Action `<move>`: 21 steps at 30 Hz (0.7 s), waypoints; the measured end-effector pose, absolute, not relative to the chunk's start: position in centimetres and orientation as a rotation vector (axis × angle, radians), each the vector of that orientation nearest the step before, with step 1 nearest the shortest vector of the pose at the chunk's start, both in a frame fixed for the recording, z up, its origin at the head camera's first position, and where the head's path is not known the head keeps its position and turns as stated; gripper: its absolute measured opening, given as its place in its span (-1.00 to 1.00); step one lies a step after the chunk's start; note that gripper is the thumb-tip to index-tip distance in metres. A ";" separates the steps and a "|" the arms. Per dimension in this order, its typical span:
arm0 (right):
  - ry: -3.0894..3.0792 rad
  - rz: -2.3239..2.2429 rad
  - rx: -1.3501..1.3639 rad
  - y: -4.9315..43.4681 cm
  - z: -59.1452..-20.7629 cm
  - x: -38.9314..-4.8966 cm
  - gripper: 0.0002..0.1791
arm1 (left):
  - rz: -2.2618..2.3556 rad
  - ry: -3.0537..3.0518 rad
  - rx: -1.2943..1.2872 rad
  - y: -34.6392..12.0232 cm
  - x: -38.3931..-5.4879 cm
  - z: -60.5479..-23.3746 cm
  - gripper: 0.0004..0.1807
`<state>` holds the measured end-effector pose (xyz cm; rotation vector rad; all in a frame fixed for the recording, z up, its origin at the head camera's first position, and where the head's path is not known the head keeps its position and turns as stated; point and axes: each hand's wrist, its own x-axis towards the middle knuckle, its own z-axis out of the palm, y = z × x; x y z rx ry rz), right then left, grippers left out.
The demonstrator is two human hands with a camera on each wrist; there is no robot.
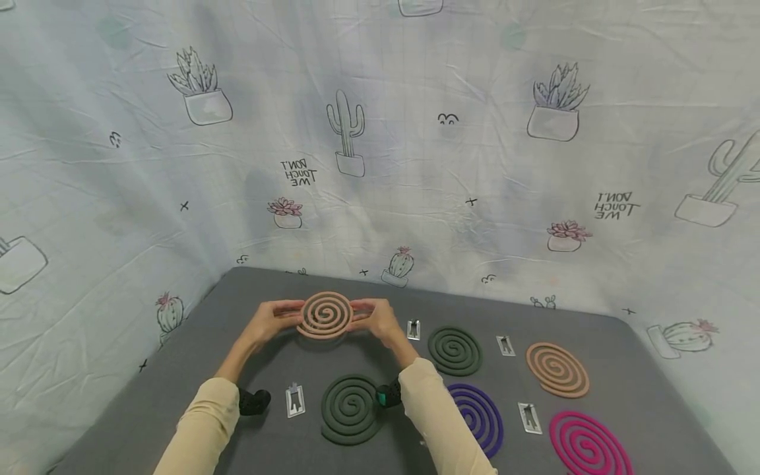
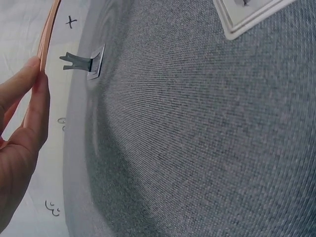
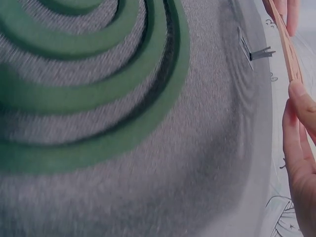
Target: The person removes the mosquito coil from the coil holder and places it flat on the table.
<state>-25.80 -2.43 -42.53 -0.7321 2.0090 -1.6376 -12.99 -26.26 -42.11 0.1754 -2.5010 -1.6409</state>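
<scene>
A light orange mosquito coil [image 1: 326, 315] is held up above the back left of the grey table by both hands. My left hand [image 1: 272, 322] pinches its left edge between thumb and fingers; my right hand [image 1: 377, 318] does the same at the right edge. Seen edge-on in the left wrist view, the coil [image 2: 48, 37] is thin and tilted. A metal coil stand [image 2: 96, 61] with a raised forked prong sits on the table below it, and the right wrist view shows a stand [image 3: 245, 49] too.
Nearer me lie a metal stand [image 1: 295, 400] and a dark green coil [image 1: 352, 404]. To the right are another green coil [image 1: 454, 351], a purple coil [image 1: 477, 415], an orange coil [image 1: 557, 369], a pink coil [image 1: 589, 445] and several stands. A printed curtain [image 1: 380, 165] hangs behind the table.
</scene>
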 end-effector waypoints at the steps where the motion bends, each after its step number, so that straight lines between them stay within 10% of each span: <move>1: 2.000 -1.640 -0.745 -2.2 -42.5 -25.9 -0.45 | -1.653 -2.500 0.172 -26.2 -13.0 -42.1 -0.51; 21: 1.958 -1.578 -0.750 0.7 -42.2 -27.0 -0.45 | -1.661 -2.591 0.096 -24.3 -14.2 -42.1 -0.48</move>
